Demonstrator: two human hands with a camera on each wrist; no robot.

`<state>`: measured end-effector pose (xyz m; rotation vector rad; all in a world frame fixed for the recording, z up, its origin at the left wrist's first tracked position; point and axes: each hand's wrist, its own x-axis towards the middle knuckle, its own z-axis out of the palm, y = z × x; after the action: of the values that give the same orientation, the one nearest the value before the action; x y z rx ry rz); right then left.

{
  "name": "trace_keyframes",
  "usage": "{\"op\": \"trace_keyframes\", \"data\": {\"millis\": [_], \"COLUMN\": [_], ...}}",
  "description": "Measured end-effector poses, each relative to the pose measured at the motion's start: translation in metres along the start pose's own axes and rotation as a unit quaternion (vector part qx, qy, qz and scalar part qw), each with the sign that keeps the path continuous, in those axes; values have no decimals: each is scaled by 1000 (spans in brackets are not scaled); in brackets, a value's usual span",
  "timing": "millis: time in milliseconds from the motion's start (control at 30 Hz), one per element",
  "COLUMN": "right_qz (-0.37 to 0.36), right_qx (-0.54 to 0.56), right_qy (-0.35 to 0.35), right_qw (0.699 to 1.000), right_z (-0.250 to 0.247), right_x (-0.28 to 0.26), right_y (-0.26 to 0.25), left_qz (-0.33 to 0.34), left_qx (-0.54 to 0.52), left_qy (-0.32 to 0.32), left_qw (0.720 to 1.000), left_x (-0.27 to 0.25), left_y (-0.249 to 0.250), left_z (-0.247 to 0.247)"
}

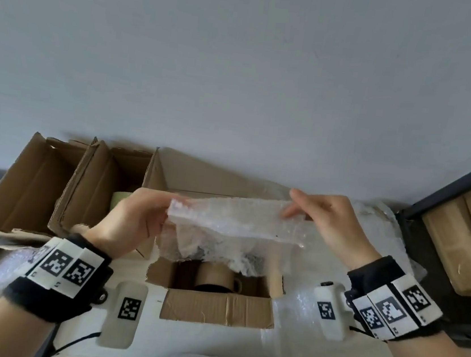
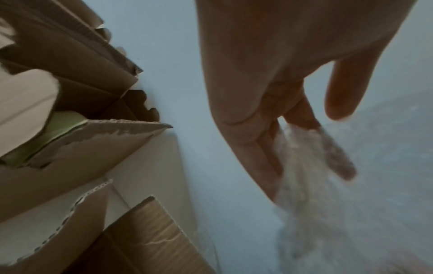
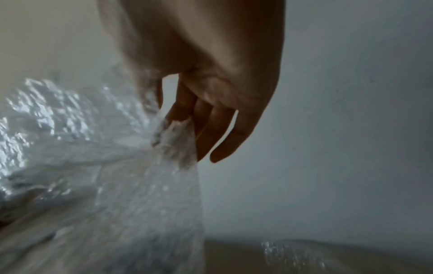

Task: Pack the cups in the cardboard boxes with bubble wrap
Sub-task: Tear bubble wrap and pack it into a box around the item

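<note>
While both hands pinch it, bubble wrap [image 1: 235, 217] stretched, left hand [image 1: 131, 222], right hand [image 1: 330, 219].

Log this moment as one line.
left hand: pinches bubble wrap | right hand: pinches it | wrap above boxed cup

Both forearms reach forward, raised, wrists wearing black bands with white tag blocks. Left hand [image 1: 131, 219] palm turned inward, thumb and fingers pinching the left end of a bubble wrap sheet [image 1: 235, 218]. Right hand [image 1: 328, 219] pinches the right end, other fingers loosely extended. Hands level, well apart, sheet stretched between them.
</note>
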<state>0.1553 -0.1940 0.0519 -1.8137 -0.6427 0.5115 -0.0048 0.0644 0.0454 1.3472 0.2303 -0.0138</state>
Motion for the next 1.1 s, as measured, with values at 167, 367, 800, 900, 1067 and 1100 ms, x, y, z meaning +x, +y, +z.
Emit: {"op": "trace_keyframes", "data": {"millis": [167, 367, 800, 900, 1067, 1100], "right_qz": [-38, -80, 114, 206, 209, 188], "right_qx": [-206, -376, -24, 203, 310, 259], "right_qy": [97, 54, 79, 33, -74, -84], "right_qw": [973, 922, 990, 957, 924, 944], "right_z": [7, 20, 59, 65, 70, 73], "right_x": [4, 7, 16, 11, 1, -1], "right_y": [2, 2, -4, -7, -5, -4], "left_qz": [52, 105, 194, 180, 153, 152], "left_qx": [259, 374, 468, 492, 499, 496], "left_qy": [105, 179, 134, 108, 44, 15], "left_qw": [959, 904, 852, 845, 852, 855], "left_x": [11, 17, -7, -11, -16, -19], "left_y": [-1, 3, -1, -12, -32, -35], "left_z": [20, 36, 60, 63, 52, 46]}}
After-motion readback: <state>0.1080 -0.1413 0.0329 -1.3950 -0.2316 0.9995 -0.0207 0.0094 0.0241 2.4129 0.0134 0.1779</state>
